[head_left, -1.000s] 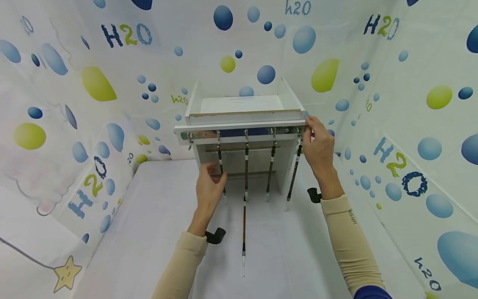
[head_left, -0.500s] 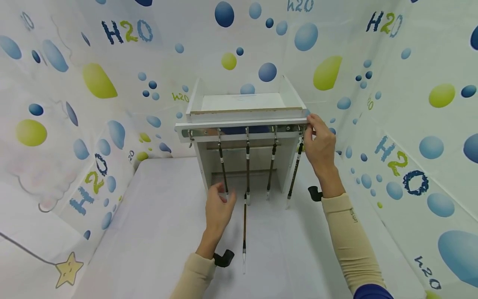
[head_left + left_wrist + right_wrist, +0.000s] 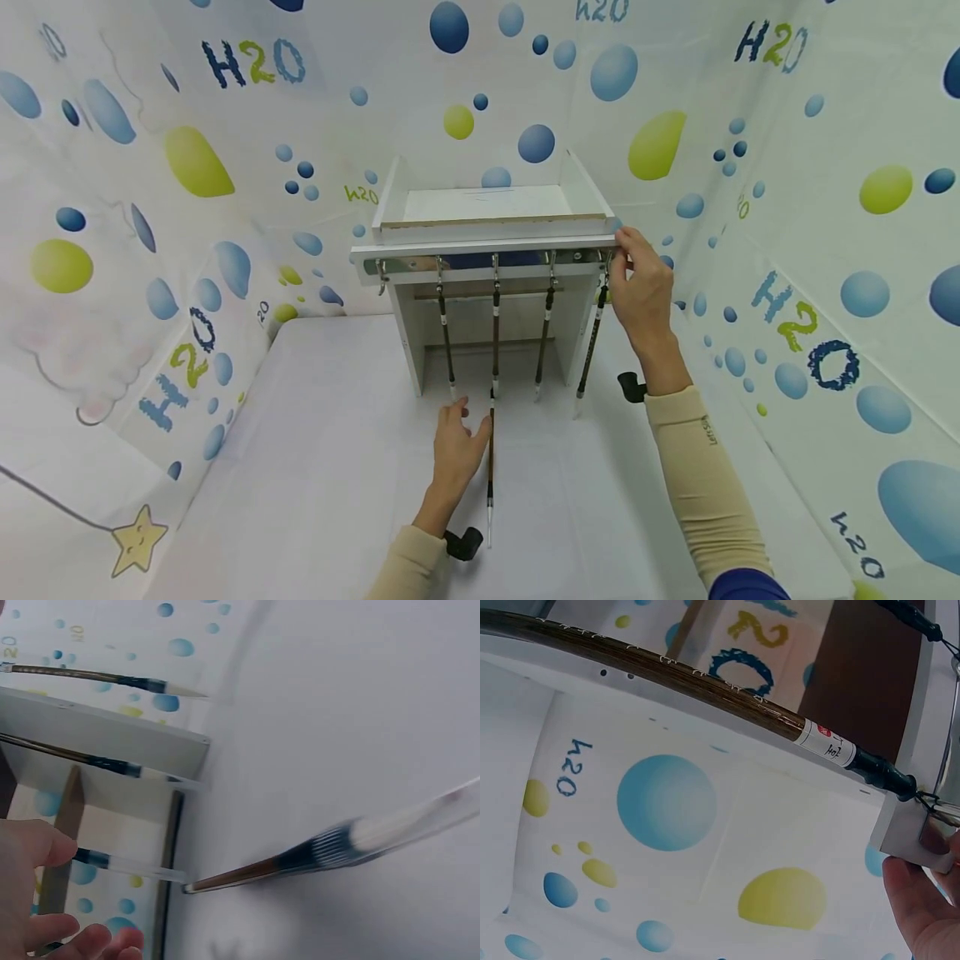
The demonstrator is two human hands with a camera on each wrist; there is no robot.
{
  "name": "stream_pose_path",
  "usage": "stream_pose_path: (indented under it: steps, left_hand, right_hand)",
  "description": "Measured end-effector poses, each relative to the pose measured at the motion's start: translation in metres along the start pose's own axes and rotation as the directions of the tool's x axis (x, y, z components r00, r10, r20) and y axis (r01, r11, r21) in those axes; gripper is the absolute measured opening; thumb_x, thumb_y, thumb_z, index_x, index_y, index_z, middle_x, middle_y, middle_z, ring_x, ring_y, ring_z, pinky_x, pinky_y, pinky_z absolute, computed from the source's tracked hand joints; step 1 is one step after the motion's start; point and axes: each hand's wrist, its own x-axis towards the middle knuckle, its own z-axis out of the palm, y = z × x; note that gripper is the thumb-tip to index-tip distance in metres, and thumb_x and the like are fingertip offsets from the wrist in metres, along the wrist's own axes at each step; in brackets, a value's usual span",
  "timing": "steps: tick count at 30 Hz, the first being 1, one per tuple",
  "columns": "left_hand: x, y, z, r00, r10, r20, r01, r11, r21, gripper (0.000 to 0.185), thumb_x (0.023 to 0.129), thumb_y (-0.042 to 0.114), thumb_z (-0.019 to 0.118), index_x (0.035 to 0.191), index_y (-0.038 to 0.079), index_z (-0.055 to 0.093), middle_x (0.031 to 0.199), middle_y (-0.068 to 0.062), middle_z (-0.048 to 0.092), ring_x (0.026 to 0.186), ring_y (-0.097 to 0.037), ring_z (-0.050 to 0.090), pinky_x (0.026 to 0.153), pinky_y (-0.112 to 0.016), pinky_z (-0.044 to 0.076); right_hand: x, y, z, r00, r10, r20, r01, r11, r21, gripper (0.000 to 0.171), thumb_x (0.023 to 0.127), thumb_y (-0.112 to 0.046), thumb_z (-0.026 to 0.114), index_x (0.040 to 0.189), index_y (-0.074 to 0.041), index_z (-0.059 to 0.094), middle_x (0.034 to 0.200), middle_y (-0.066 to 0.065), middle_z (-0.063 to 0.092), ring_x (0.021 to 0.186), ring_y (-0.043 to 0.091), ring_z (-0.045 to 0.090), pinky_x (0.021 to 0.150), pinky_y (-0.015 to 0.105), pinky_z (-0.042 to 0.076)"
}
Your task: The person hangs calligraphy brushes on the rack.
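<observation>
A white rack (image 3: 480, 247) stands at the back of the table, with a metal hook rail under its top. Several brushes hang from the hooks, among them one at the far right (image 3: 593, 337) (image 3: 705, 682); the leftmost hook (image 3: 382, 278) is bare. Another brush (image 3: 491, 467) (image 3: 315, 851) lies flat on the table before the rack. My left hand (image 3: 461, 421) (image 3: 67, 900) hovers low beside that lying brush, fingers relaxed and holding nothing. My right hand (image 3: 632, 258) (image 3: 922, 900) grips the right end of the rack's top rail.
Sheets printed with blue and green bubbles (image 3: 225, 167) wall in the table on the left, back and right. The white tabletop (image 3: 322, 450) spreads in front of the rack. The rack's side panels (image 3: 408, 350) reach down to the table.
My left hand has dropped from the hanging brushes down to the table, beside the lying brush. The right hand has stayed on the rack's rail.
</observation>
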Motion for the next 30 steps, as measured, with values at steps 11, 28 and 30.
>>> stream_pose_path:
  steps: [11, 28, 30]
  left_hand:
    - [-0.011, -0.018, 0.023, 0.999, 0.049, 0.003, -0.049, 0.996, 0.07, 0.045, 0.087, 0.016, 0.073, 0.123, -0.008, 0.062, 0.102, -0.019, 0.062, 0.082, -0.023, 0.061, 0.069, -0.038, 0.054]
    - [-0.016, -0.025, 0.043, 0.995, 0.096, 0.002, -0.094, 0.974, 0.206, 0.032, 0.085, 0.01, 0.073, 0.107, -0.012, 0.068, 0.091, -0.018, 0.065, 0.081, -0.028, 0.063, 0.069, -0.04, 0.055]
    - [-0.015, -0.027, 0.046, 0.996, 0.093, -0.005, -0.09, 0.972, 0.219, 0.03, 0.085, 0.011, 0.073, 0.106, -0.01, 0.069, 0.092, -0.018, 0.066, 0.082, -0.029, 0.063, 0.07, -0.04, 0.055]
  right_hand:
    - [0.001, -0.001, 0.0, 1.0, -0.004, 0.003, 0.004, 1.0, -0.014, 0.031, 0.1, -0.004, 0.051, 0.126, 0.003, 0.066, 0.131, 0.017, 0.067, 0.117, 0.031, 0.068, 0.085, 0.045, 0.06]
    - [0.0, 0.0, 0.0, 1.0, -0.012, -0.006, 0.012, 1.0, -0.011, 0.03, 0.101, -0.004, 0.052, 0.124, 0.005, 0.067, 0.13, 0.017, 0.068, 0.117, 0.032, 0.068, 0.085, 0.047, 0.06]
    - [0.0, -0.001, 0.0, 1.0, -0.009, -0.006, 0.009, 1.0, -0.008, 0.03, 0.101, -0.004, 0.052, 0.125, 0.005, 0.067, 0.13, 0.016, 0.068, 0.118, 0.032, 0.068, 0.085, 0.047, 0.06]
